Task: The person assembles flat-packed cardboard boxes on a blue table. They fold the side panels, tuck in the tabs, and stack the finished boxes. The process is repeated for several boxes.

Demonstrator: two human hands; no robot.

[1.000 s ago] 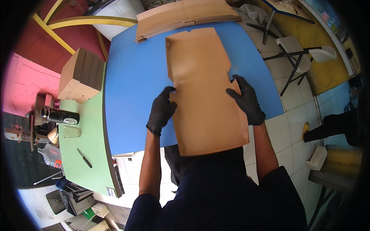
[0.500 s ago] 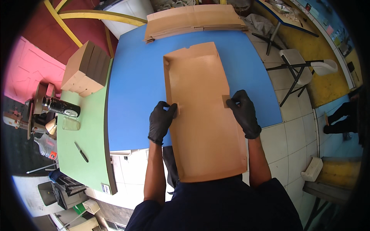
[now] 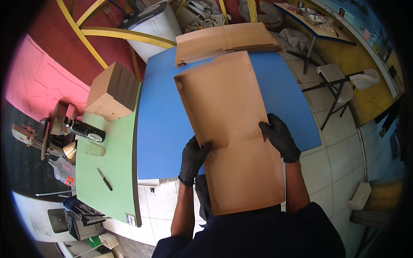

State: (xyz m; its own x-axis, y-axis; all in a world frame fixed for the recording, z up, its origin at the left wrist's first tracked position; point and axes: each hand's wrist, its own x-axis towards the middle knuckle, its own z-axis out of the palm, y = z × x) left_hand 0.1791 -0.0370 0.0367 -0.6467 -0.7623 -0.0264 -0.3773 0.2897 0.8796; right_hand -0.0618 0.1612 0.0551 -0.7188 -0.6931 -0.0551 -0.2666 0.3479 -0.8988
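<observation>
A long brown cardboard box (image 3: 234, 142) with low raised walls is held in front of me, its near end close to my body and its far end over the blue table (image 3: 163, 133). My left hand (image 3: 193, 160), in a black glove, grips the left wall near the middle, thumb on the inside. On the opposite wall my right hand (image 3: 280, 138), gloved the same way, has its thumb inside and its fingers outside. A crease runs across the box floor between the hands. Flat brown cardboard sheets (image 3: 226, 41) lie stacked at the table's far edge.
To the left, a green table (image 3: 107, 142) carries several folded brown boxes (image 3: 112, 92), a black flask (image 3: 86, 129), a glass mug (image 3: 94, 148) and a knife (image 3: 104, 179). A folding chair (image 3: 337, 84) stands right, on the tiled floor. A white bin-like appliance (image 3: 157, 28) is behind.
The box has tilted, its far end swinging left, and it now bends at the middle crease. Both side tabs are no longer seen sticking inward. The thumbs press along the walls.
</observation>
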